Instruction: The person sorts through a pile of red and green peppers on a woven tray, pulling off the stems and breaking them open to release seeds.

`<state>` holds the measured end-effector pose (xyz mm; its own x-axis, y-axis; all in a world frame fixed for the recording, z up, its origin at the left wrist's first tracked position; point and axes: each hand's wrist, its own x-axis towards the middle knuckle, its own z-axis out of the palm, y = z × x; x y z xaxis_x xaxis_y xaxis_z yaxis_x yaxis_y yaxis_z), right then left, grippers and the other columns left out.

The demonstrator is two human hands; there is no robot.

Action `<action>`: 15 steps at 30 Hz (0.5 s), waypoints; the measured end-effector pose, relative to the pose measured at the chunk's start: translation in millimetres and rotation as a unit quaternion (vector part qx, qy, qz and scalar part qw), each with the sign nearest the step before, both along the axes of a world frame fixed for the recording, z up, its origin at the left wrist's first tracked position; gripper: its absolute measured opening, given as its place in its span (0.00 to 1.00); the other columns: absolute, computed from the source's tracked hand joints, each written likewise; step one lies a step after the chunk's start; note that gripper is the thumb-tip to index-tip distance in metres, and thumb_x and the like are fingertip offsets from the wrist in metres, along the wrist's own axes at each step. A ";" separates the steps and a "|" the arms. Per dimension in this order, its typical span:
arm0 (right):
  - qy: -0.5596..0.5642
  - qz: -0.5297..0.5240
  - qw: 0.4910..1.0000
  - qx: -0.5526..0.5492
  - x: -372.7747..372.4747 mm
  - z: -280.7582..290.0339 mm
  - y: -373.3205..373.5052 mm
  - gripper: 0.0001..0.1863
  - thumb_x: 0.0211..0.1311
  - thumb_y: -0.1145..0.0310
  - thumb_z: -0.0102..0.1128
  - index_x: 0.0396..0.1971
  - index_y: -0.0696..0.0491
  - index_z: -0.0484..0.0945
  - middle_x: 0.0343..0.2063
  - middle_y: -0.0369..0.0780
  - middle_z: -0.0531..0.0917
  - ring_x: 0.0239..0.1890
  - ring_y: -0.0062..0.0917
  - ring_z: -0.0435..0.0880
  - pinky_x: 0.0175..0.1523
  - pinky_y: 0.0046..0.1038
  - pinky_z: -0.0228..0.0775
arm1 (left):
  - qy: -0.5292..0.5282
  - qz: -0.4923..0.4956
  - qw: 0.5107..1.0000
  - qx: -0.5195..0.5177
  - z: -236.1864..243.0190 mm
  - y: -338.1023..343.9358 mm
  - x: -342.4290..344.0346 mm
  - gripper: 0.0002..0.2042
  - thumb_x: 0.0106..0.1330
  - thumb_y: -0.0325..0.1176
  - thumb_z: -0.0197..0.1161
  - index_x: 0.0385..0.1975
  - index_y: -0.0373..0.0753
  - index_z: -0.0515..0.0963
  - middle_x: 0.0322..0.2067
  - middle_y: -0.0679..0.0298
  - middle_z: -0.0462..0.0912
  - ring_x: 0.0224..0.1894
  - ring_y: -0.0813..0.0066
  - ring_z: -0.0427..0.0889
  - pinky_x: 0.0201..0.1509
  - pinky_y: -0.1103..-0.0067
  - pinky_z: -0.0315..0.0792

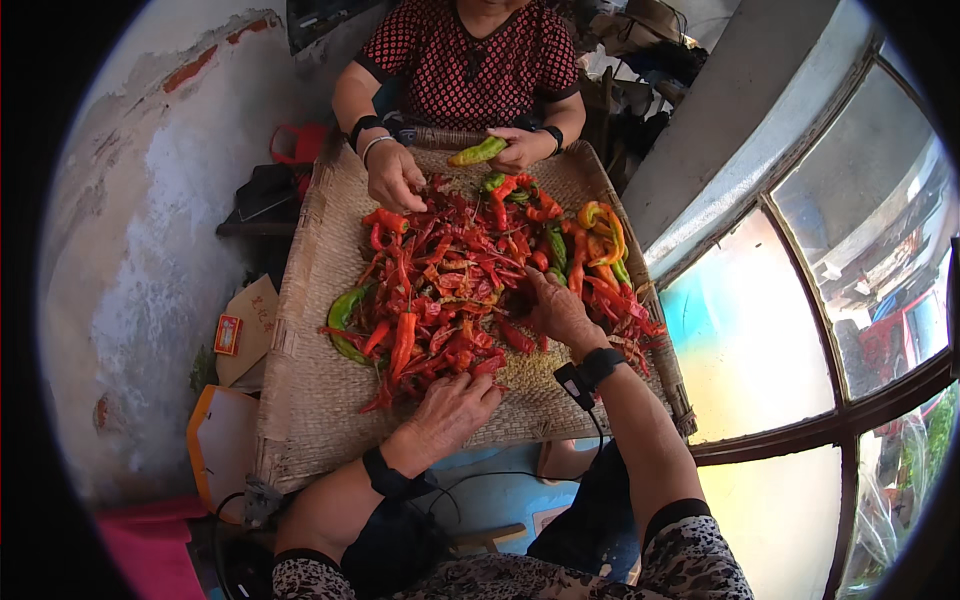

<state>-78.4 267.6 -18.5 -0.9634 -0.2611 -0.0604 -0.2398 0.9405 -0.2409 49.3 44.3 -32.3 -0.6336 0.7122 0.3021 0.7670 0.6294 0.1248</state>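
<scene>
A heap of red peppers [440, 260], many dried and wrinkled, covers the middle of a shallow woven tray [310, 400]. My left hand [455, 415] lies at the heap's near edge, fingers bent and slightly apart against the peppers. Farther right, my right hand [562, 312] reaches into the heap with thumb and index finger apart; its other fingertips are partly hidden. A green pepper [347, 320] lies along the heap's left side. Yellow-orange peppers [602, 235] lie at its far right. Pale seeds [540, 375] are scattered just below my right hand.
Across the tray, another person holds a yellow-green pepper [478, 152] in one hand; their other hand [396, 180] hovers at the heap's far left. A window [770, 330] stands to the right, a worn wall [170, 230] to the left. A cardboard piece [248, 325] leans beside the tray.
</scene>
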 end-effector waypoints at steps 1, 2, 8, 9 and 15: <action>-0.005 0.006 1.000 -0.003 0.2 3.4 -2.0 0.43 0.53 0.71 0.63 0.70 0.50 0.53 0.54 0.52 0.73 0.49 0.47 0.79 0.49 0.43 0.74 | 0.002 0.005 1.000 0.003 0.3 -1.3 -3.3 0.13 0.50 0.22 0.61 0.37 0.36 0.75 0.39 0.59 0.73 0.42 0.63 0.78 0.38 0.70 0.79; -0.010 0.001 1.000 0.001 2.9 -5.0 4.3 0.43 0.53 0.71 0.63 0.70 0.50 0.53 0.54 0.52 0.73 0.49 0.47 0.79 0.49 0.43 0.74 | -0.001 0.005 1.000 0.012 3.8 0.5 -5.1 0.14 0.50 0.22 0.61 0.38 0.36 0.75 0.42 0.58 0.73 0.43 0.62 0.78 0.39 0.69 0.79; 0.007 0.112 0.972 -0.206 50.3 -17.7 -8.5 0.20 0.53 0.72 0.61 0.49 0.54 0.75 0.32 0.49 0.83 0.37 0.45 0.83 0.40 0.41 0.76 | -0.057 0.031 0.998 -0.028 12.1 -6.7 -8.2 0.19 0.51 0.22 0.61 0.45 0.36 0.75 0.50 0.56 0.72 0.45 0.58 0.77 0.42 0.66 0.78; 0.003 0.108 0.972 -0.209 60.9 -9.7 -13.1 0.20 0.53 0.72 0.61 0.49 0.54 0.75 0.32 0.49 0.83 0.37 0.45 0.83 0.40 0.41 0.76 | -0.050 0.039 0.998 -0.019 7.5 -7.8 -8.7 0.19 0.50 0.21 0.61 0.46 0.36 0.75 0.50 0.57 0.72 0.45 0.58 0.77 0.42 0.66 0.78; 0.131 0.066 0.971 -0.191 81.9 26.7 6.5 0.10 0.59 0.70 0.59 0.39 0.57 0.80 0.27 0.49 0.83 0.32 0.43 0.84 0.36 0.37 0.75 | -0.031 0.042 0.999 -0.013 -2.9 -7.9 -11.6 0.19 0.51 0.18 0.61 0.46 0.36 0.76 0.49 0.57 0.72 0.44 0.57 0.78 0.40 0.66 0.78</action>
